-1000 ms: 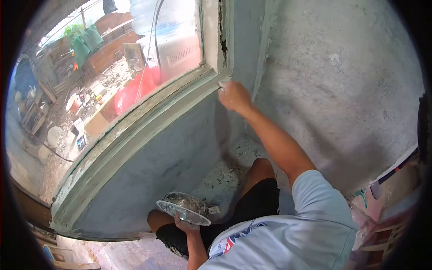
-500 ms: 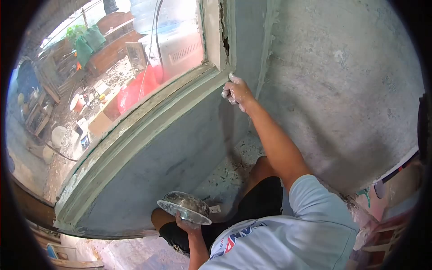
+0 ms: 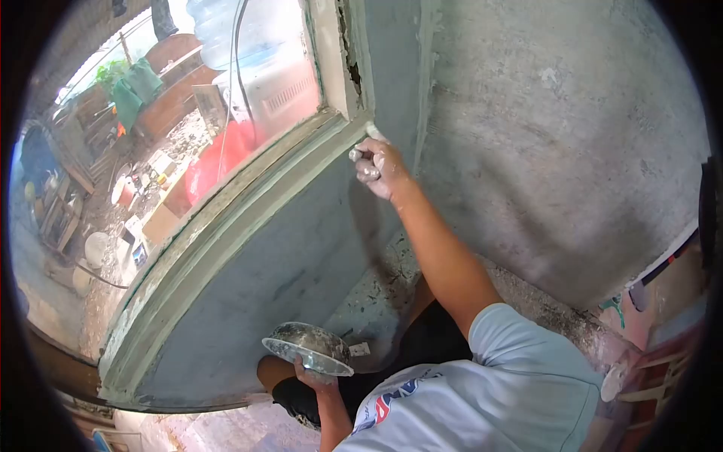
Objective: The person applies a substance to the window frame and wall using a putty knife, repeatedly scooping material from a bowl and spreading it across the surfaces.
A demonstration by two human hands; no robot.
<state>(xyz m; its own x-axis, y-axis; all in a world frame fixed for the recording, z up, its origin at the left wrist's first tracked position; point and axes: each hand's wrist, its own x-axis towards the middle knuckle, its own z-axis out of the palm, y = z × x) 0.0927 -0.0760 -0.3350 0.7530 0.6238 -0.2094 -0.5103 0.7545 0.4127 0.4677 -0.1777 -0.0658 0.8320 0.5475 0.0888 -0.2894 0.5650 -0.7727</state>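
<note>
My left hand [image 3: 320, 380] grips the rim of a round metal bowl [image 3: 312, 340], its thumb over the lip. The bowl tilts above my lap, its outside stained with dark and pale residue; its contents are hidden. My right hand [image 3: 382, 167] is raised to the inner corner below the window frame [image 3: 352, 98]. White paste coats its fingers. One finger points up against the grey wall [image 3: 395, 75] beside the frame, and the others curl in. Whether they hold anything cannot be seen. Below runs a pale, freshly coated sill ledge [image 3: 248, 197].
A rough plastered wall [image 3: 557, 151] rises on the right. Through the window are a red bag [image 3: 218, 162], a large water bottle [image 3: 241, 34] and scattered clutter. The frame post has a cracked gap [image 3: 353, 71]. Paint-specked floor [image 3: 369, 301] lies by my knees.
The view has shifted slightly, so the window and wall sit further left. My right hand is a little lower against the corner, with one finger now stretched upward. The bowl stays in my left hand.
</note>
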